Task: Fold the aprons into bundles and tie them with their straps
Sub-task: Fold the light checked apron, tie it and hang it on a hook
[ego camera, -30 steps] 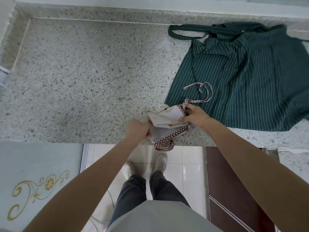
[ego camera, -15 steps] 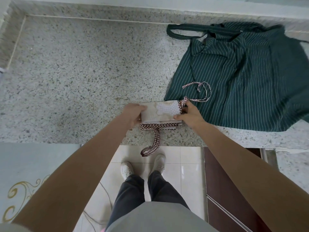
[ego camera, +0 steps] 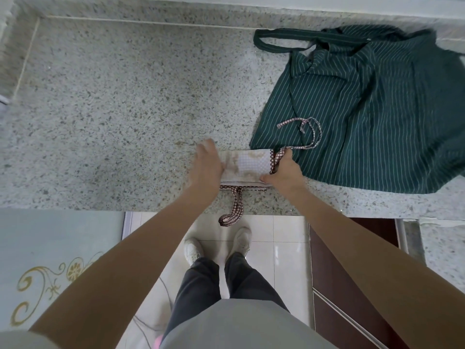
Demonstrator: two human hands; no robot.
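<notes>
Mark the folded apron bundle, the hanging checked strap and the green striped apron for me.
folded apron bundle [ego camera: 247,164]: head view, on its pale top face.
hanging checked strap [ego camera: 235,209]: head view, mid strap at the counter edge.
green striped apron [ego camera: 377,117]: head view, middle of its body.

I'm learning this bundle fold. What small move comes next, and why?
Probably wrap the checked strap around the folded apron. The left hand presses the bundle flat on the counter, the right hand grips the strap end, and nothing is tied yet.

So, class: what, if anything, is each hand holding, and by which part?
Both hold the folded cream apron bundle on the counter. Left hand presses its left end, fingers straight; right hand grips its right end beside the checked strap.
</notes>
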